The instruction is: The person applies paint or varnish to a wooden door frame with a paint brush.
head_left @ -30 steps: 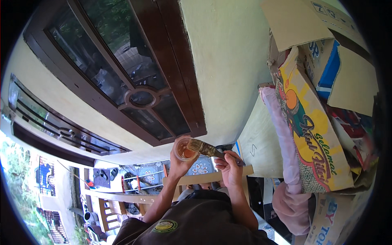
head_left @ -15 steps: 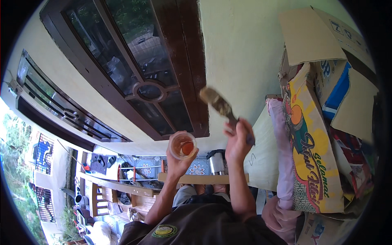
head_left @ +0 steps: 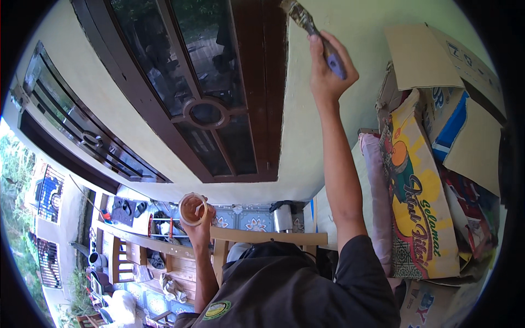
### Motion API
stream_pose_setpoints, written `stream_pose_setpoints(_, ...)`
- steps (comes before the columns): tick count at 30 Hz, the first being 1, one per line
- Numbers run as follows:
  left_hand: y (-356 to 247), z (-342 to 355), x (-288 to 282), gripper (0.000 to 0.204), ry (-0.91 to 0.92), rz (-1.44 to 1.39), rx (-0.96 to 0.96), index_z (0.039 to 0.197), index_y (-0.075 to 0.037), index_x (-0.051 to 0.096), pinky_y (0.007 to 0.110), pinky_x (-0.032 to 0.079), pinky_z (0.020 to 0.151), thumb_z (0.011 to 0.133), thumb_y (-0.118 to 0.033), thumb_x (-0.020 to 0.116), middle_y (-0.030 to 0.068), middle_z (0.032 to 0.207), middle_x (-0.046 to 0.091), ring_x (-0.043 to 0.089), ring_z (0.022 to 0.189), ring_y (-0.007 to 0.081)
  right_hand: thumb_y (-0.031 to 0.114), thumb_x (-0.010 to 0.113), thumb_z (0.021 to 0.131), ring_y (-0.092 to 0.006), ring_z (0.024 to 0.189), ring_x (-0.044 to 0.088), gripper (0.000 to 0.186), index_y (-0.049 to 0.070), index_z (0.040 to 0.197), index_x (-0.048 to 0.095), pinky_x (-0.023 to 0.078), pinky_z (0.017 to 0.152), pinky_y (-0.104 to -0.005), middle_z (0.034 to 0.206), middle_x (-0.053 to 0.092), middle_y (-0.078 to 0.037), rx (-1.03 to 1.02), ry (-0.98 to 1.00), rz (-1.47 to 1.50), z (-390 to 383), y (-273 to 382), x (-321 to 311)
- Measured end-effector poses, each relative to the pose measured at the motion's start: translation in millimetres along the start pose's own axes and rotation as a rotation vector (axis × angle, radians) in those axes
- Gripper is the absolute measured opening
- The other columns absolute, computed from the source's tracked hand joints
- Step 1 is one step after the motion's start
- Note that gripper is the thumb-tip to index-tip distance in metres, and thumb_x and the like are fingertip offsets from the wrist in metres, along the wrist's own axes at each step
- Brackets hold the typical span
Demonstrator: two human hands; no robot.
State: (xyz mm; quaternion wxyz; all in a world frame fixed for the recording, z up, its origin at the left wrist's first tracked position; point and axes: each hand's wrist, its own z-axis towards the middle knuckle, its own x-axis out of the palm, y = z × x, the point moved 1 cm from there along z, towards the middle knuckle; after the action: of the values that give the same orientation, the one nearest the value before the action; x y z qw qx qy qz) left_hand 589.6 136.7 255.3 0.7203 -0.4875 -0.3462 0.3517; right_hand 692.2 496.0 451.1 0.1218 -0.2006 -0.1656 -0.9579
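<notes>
My right hand (head_left: 331, 76) is raised high with the arm stretched out, its fingers closed around the purple-tipped handle of a paintbrush (head_left: 304, 21). The worn bristles point up and left, close to the right edge of a dark brown wooden window frame (head_left: 274, 104); I cannot tell whether they touch it. Lower down on the left, my left hand (head_left: 202, 225) grips a clear plastic cup (head_left: 190, 220) with some reddish-brown liquid in it. The cup's open mouth faces up.
Stacked cardboard boxes (head_left: 418, 202) stand at the right beside a rolled pale cloth (head_left: 376, 180). A wooden rail (head_left: 273, 237) crosses in front of my body. Beyond it, a metal can (head_left: 283, 218) stands on patterned tiles. A wooden bench (head_left: 180, 270) and sandals (head_left: 127, 208) are at lower left.
My right hand has moved up with the paintbrush, from chest height to the upper part of the window frame. My left hand has shifted left and slightly down with the cup.
</notes>
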Motion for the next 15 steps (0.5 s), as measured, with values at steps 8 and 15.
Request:
stream_pose_setpoints(8, 15.7, 4.7, -5.2, 0.054, 0.029, 0.100, -0.051, 0.126, 0.000, 0.048, 0.038, 0.051, 0.092, 0.080, -0.012, 0.074, 0.0141, 0.112, 0.062, 0.061, 0.107, 0.0256, 0.002, 0.067, 0.088, -0.0246, 0.081, 0.071, 0.023, -0.014, 0.103, 0.061, 0.062, 0.069, -0.0318, 0.090, 0.069, -0.022, 0.077, -0.001, 0.076, 3.9, 13.9, -1.7)
stream_pose_setpoints(15, 20.5, 11.6, 1.5, 0.044, 0.030, 0.031, 0.018, 0.118, 0.001, 0.054, 0.028, 0.056, 0.076, 0.080, -0.004, 0.076, 0.0117, 0.108, 0.061, 0.062, 0.091, 0.0171, 0.002, 0.065, 0.089, -0.0280, 0.078, 0.072, 0.021, -0.014, 0.102, 0.061, 0.062, 0.065, -0.0327, 0.090, 0.069, -0.022, 0.182, -0.051, 0.100, 7.4, 24.1, -10.2)
